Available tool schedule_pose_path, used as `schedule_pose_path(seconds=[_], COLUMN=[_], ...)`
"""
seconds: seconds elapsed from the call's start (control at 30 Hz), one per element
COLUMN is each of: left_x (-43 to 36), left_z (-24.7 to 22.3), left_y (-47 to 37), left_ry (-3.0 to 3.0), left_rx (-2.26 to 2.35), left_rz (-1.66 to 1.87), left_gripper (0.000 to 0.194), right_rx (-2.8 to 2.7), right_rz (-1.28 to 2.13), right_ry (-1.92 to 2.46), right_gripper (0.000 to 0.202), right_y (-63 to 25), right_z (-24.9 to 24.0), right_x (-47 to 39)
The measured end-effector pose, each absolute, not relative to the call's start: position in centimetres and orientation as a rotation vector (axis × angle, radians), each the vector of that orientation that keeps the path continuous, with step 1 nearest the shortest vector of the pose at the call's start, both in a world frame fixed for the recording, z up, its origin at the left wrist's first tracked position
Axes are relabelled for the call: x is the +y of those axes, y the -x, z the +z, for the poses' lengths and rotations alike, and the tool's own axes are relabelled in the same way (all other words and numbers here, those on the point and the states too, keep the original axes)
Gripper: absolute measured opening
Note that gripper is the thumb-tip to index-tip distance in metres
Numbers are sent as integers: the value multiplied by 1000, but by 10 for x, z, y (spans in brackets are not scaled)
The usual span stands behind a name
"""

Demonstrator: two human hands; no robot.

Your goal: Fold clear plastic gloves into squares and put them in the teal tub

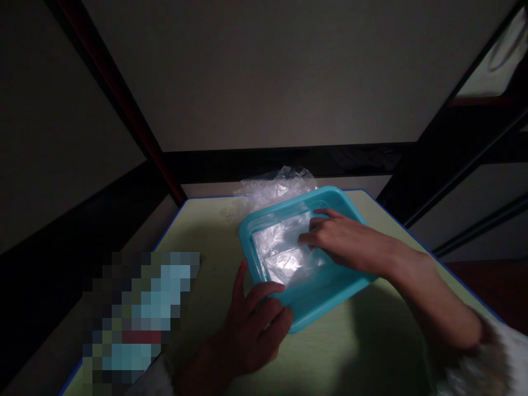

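A teal plastic tray with raised sides sits slantwise on the table. Clear plastic bags, shiny and fairly flat, lie in its left part. At the tray's near-left corner is my left hand, its bent fingers over the rim and one finger along the outside wall. My right hand reaches into the tray from the right, over the far side. Its thumb and fingers are bent together at the edge of the plastic, with one finger stretched out; the exact grip is partly hidden.
Crumpled clear plastic lies behind the tray at the table's back edge. A pixelated blue-and-red item lies at the left. The pale green table has a blue edge, and a light panel rises behind it.
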State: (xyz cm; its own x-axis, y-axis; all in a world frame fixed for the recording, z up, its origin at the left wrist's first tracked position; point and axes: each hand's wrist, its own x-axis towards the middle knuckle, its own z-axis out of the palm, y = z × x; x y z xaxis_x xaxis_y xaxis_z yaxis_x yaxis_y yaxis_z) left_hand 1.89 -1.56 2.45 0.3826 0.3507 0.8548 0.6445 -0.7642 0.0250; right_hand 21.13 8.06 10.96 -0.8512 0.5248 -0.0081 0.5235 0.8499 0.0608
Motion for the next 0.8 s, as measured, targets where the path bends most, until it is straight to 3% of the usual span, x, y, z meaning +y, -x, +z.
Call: schedule_pose_path(seconds=[0.23, 0.5, 0.8], left_x=[-16, -16, -16], left_z=[27, 21, 22], left_y=[-19, -18, -17], left_ry=[2323, 2313, 2315], left_rx=[-868, -891, -892], left_rz=[-1323, -1355, -1355], left_gripper=[25, 20, 21], right_rx=[2990, 2950, 2939], right_rz=[-2, 313, 292], right_ry=[-762, -1025, -1064], right_gripper=[35, 43, 12], right_y=[-206, -201, -208], right_z=[102, 109, 105], right_x=[86, 81, 86])
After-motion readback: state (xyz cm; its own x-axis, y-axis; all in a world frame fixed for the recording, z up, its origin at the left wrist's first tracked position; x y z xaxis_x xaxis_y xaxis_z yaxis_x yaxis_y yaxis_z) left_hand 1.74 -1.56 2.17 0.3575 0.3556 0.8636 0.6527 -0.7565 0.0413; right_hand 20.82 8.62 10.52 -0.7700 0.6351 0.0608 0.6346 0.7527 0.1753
